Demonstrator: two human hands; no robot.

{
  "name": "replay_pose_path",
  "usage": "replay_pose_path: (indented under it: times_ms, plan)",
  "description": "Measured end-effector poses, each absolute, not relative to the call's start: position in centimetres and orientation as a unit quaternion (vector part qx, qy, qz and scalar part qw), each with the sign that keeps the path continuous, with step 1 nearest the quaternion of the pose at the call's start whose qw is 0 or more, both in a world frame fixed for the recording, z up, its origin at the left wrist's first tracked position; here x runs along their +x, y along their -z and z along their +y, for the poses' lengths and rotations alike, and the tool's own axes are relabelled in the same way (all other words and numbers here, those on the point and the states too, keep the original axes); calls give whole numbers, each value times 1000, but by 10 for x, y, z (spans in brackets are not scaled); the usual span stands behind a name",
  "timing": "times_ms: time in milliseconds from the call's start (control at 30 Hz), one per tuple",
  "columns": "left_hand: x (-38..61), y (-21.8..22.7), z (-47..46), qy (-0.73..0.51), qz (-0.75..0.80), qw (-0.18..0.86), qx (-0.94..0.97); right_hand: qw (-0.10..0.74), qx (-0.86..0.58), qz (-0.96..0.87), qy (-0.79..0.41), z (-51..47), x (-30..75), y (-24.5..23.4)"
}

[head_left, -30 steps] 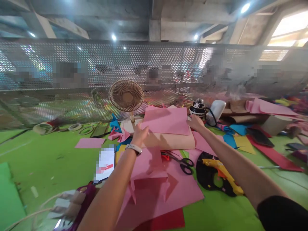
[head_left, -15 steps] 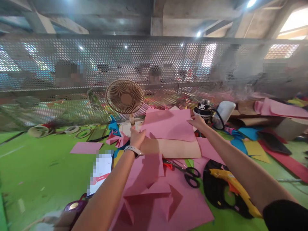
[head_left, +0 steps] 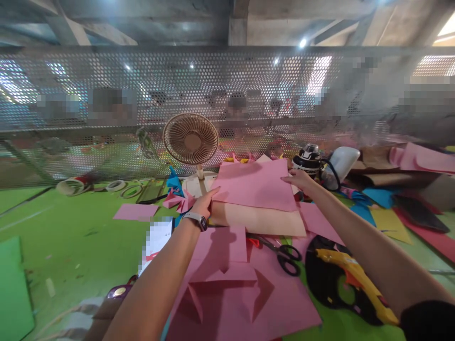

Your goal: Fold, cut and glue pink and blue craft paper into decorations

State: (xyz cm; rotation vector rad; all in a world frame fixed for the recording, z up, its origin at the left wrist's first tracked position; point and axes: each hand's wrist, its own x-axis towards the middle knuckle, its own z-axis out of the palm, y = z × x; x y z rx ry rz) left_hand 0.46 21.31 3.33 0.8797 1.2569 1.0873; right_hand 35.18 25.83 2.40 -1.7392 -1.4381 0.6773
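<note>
A pink sheet (head_left: 254, 184) is held at its side edges over a pale cardboard-coloured sheet (head_left: 259, 220). My left hand (head_left: 204, 204), with a watch on the wrist, pinches the left edge; some fingers are hidden. At the right edge, my right hand (head_left: 300, 181) is closed on the same sheet. Nearer me stands a folded pink paper piece (head_left: 222, 274) on a larger pink sheet (head_left: 284, 308). Scissors (head_left: 288, 258) with black handles lie right of it. A yellow glue gun (head_left: 355, 279) rests on a black disc (head_left: 320, 272) under my right forearm.
Behind the sheets stand a small fan (head_left: 192, 140) and a black-lidded bottle (head_left: 308, 161). A phone (head_left: 156, 241) lies beside my left forearm. Tape rolls (head_left: 71, 186) sit at the back left. Coloured sheets (head_left: 389, 222) spread to the right. A perforated metal screen (head_left: 199, 80) borders the table.
The view has turned slightly left, so most things appear farther right. Both hands keep hold of the pink sheet, which tilts a little, its right side lower.
</note>
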Motion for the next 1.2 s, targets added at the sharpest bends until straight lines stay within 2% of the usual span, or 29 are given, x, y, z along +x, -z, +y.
replay_pose_path:
  times_ms: [100, 267, 467, 667, 900, 1200]
  plan:
    - [7, -31, 214, -440, 562, 582, 389, 438, -639, -562, -289, 255, 350, -23]
    - [15, -23, 210, -495, 575, 504, 412, 530, -585, -560, -250, 251, 349, -26]
    - [16, -25, 200, -527, 512, 505, 453, 613, -525, -541, -237, 242, 340, -31]
    - [10, -33, 192, -554, 469, 493, 479, 663, -467, -507, -293, 218, 342, -35]
    - [11, -54, 192, -598, 372, 486, 517, 723, -399, -476, -303, 196, 360, -54]
    - [-2, -76, 185, -592, 340, 491, 541, 745, -336, -487, -308, 171, 350, -82]
